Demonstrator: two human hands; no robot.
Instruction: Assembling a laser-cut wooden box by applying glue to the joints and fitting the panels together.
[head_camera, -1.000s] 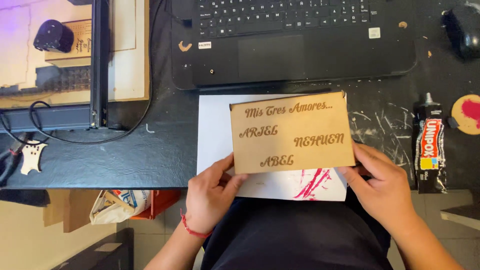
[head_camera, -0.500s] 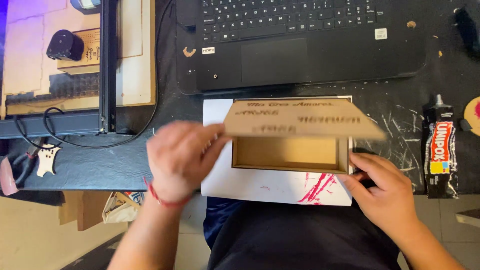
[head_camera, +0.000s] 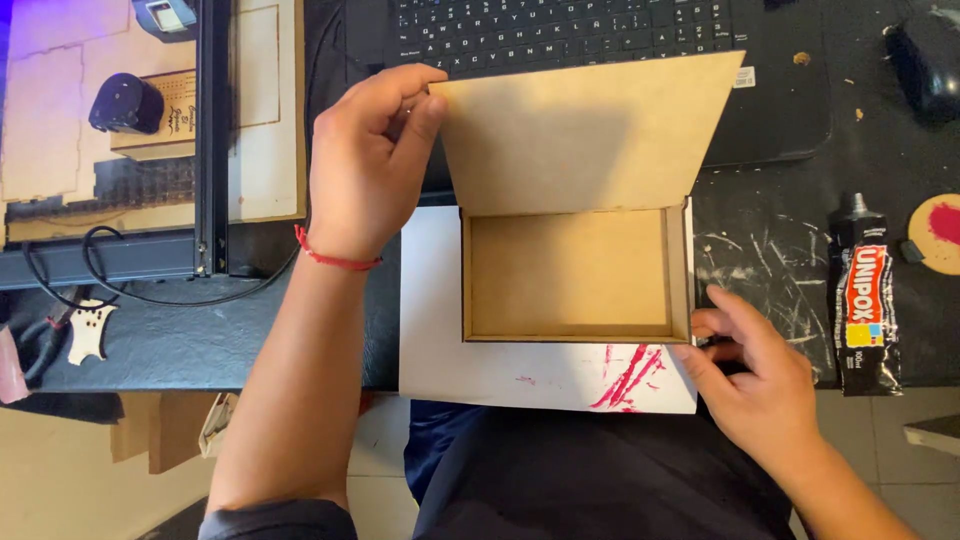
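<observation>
A shallow wooden box (head_camera: 570, 275) sits open on a white sheet of paper (head_camera: 440, 350) with red paint marks. Its flat wooden lid (head_camera: 585, 130) is swung up and back, leaning over the laptop. My left hand (head_camera: 370, 160) pinches the lid's upper left corner and holds it raised. My right hand (head_camera: 755, 375) rests at the box's lower right corner, fingertips touching its side wall. The inside of the box is bare.
A black laptop (head_camera: 770, 110) lies behind the box on a dark scratched desk (head_camera: 760, 260). A black glue tube (head_camera: 865, 300) and a round wooden disc with red paint (head_camera: 938, 232) lie at right. A laser engraver frame (head_camera: 212, 140) with wooden sheets stands at left.
The lid lay flat on the box with engraved lettering up. My left hand has lifted it by the left edge and swung it up and back, showing the box's inside.
</observation>
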